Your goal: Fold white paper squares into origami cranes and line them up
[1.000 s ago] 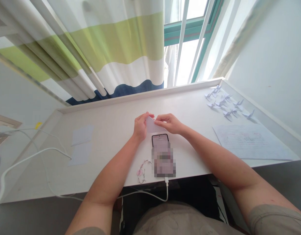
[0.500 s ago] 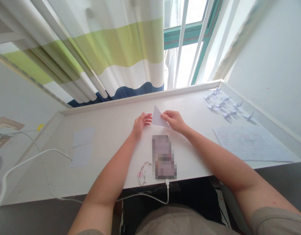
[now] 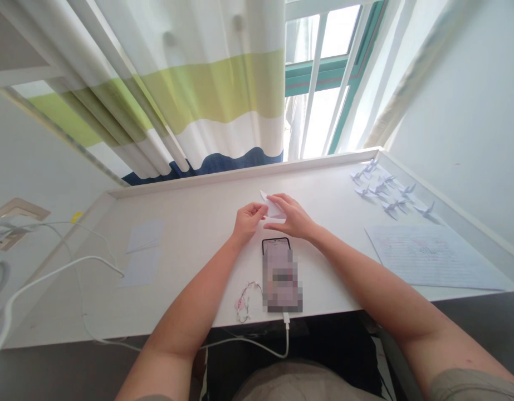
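Both my hands meet over the middle of a white desk (image 3: 190,223), holding a small folded white paper (image 3: 272,207) between them. My left hand (image 3: 247,218) pinches the paper's left edge with curled fingers. My right hand (image 3: 290,216) covers its right side, fingers pressed down on it. A phone (image 3: 280,273) lies flat just in front of my hands, plugged into a white cable (image 3: 277,345).
Several folded paper cranes (image 3: 386,189) sit at the back right, with a lined sheet (image 3: 432,256) nearer. Two blank paper squares (image 3: 143,249) lie at the left, beside white cables (image 3: 52,273). A small beaded bracelet (image 3: 242,298) rests left of the phone. Curtain and window stand behind.
The paper was lifted as a triangle by my right hand half a second ago. Now it is lower, and both hands have closed on it again.
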Motion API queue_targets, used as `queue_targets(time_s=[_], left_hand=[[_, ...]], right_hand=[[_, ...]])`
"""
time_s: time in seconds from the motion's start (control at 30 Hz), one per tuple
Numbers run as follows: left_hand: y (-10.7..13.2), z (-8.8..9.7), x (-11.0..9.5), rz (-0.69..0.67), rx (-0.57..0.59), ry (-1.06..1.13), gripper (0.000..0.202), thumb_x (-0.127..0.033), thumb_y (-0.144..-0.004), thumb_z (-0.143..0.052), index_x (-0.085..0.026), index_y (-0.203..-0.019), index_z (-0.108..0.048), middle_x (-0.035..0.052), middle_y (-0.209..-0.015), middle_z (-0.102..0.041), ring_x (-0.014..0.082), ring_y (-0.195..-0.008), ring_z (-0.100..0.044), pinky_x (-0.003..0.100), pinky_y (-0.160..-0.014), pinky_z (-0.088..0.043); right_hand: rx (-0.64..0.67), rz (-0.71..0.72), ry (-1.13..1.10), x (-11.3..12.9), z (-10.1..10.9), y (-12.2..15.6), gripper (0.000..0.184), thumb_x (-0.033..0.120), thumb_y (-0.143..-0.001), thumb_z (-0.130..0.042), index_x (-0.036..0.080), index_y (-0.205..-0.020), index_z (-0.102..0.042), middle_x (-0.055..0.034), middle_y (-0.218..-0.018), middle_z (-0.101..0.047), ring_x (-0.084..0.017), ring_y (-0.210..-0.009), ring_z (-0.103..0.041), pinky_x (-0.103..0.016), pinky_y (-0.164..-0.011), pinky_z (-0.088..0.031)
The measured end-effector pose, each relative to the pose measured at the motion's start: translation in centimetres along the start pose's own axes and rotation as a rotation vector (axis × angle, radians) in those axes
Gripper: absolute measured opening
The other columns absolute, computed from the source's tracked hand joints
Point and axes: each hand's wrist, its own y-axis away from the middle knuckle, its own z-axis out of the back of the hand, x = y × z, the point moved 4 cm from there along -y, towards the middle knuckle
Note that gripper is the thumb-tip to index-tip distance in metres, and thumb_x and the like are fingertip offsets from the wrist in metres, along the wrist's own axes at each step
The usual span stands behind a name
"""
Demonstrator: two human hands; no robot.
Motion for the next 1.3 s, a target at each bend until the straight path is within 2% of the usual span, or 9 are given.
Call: queue_targets(time_s=[0.2,0.3,0.47,0.57,0.67,0.83,0.97,1.13,1.3], left_hand=[[0.1,-0.3,-0.6,-0.011,0.051,0.098,0.056,-0.07,-0.068,-0.095,-0.019,-0.076,-0.072,0.002,-0.082,-0.073,0.0155,-0.08,-0.065,0.031,-0.081,-0.056],[0.3,-0.3,-0.9,-0.062,0.065,0.057,0.055,-0.07,-0.073,-0.092,-0.02,-0.075,-0.07,0.0012,-0.079,-0.069,0.0156,-0.078,-0.061,0.031,-0.08,-0.052],[0.6,-0.3,-1.1,-0.111,0.111,-0.006,0.049,-0.064,-0.078,-0.09,-0.02,-0.072,-0.069,0.0018,-0.079,-0.065,0.0167,-0.077,-0.057,0.031,-0.076,-0.048],[0.5,0.2,-0.7,-0.079,0.055,-0.038,0.041,-0.055,-0.082,-0.087,-0.02,-0.073,-0.069,0.001,-0.076,-0.064,0.0158,-0.074,-0.055,0.029,-0.072,-0.046],[0.1,0.9,-0.3,-0.049,-0.021,-0.058,0.034,-0.046,-0.081,-0.084,-0.019,-0.07,-0.067,-0.0021,-0.067,-0.058,0.0127,-0.066,-0.049,0.027,-0.066,-0.042],[-0.3,1.6,0.0,-0.013,-0.109,-0.006,0.032,-0.044,-0.076,-0.081,-0.019,-0.069,-0.062,-0.0043,-0.062,-0.053,0.0103,-0.059,-0.045,0.023,-0.057,-0.039],[-0.5,1.9,0.0,-0.012,-0.152,0.009,0.034,-0.047,-0.074,-0.082,-0.02,-0.072,-0.063,-0.0029,-0.066,-0.059,0.0121,-0.062,-0.055,0.024,-0.059,-0.049],[-0.6,1.8,-0.2,-0.008,-0.081,-0.025,0.039,-0.054,-0.077,-0.085,-0.019,-0.079,-0.068,0.0003,-0.074,-0.069,0.0152,-0.068,-0.066,0.027,-0.065,-0.056],[-0.4,1.9,-0.2,0.018,-0.027,-0.101,0.032,-0.046,-0.073,-0.088,-0.017,-0.081,-0.075,-0.0008,-0.069,-0.07,0.0136,-0.058,-0.063,0.026,-0.057,-0.052]], right_hand=[[-0.004,-0.203,-0.331,-0.3,0.0,0.3,0.043,0.055,-0.097,-0.072,0.023,-0.127,-0.076,-0.0119,-0.122,-0.081,-0.029,-0.11,-0.076,-0.049,-0.101,-0.059],[-0.046,-0.288,-0.49,-0.4,0.1,0.2,0.043,0.058,-0.094,-0.072,0.022,-0.117,-0.08,-0.0096,-0.115,-0.082,-0.027,-0.105,-0.075,-0.044,-0.097,-0.059],[-0.207,-0.504,-0.651,-1.7,0.4,0.2,0.051,0.07,-0.087,-0.073,0.019,-0.084,-0.077,-0.0045,-0.081,-0.075,-0.021,-0.076,-0.068,-0.036,-0.073,-0.055],[-0.273,-0.578,-0.713,-2.1,0.4,0.2,0.051,0.07,-0.08,-0.079,0.02,-0.079,-0.075,-0.0033,-0.076,-0.072,-0.019,-0.071,-0.064,-0.033,-0.066,-0.052],[-0.265,-0.581,-0.78,-1.9,0.3,0.1,0.047,0.066,-0.074,-0.085,0.02,-0.071,-0.073,-0.001,-0.068,-0.068,-0.015,-0.064,-0.058,-0.03,-0.061,-0.048],[-0.18,-0.631,-0.933,-1.5,-0.3,0.1,0.041,0.055,-0.064,-0.094,0.019,-0.073,-0.076,-0.0033,-0.073,-0.073,-0.017,-0.069,-0.067,-0.032,-0.068,-0.057],[-0.133,-0.687,-0.964,-1.9,-0.6,0.3,0.04,0.05,-0.061,-0.097,0.018,-0.073,-0.078,-0.0066,-0.076,-0.077,-0.021,-0.072,-0.072,-0.036,-0.071,-0.062],[-0.11,-0.695,-0.987,-2.3,-1.1,0.3,0.04,0.043,-0.06,-0.099,0.016,-0.084,-0.08,-0.0082,-0.083,-0.081,-0.021,-0.074,-0.075,-0.038,-0.075,-0.066],[-0.011,-0.707,-1.001,-2.6,-1.3,0.5,0.045,0.045,-0.063,-0.101,0.015,-0.09,-0.081,-0.0104,-0.086,-0.082,-0.023,-0.078,-0.079,-0.04,-0.08,-0.068]])
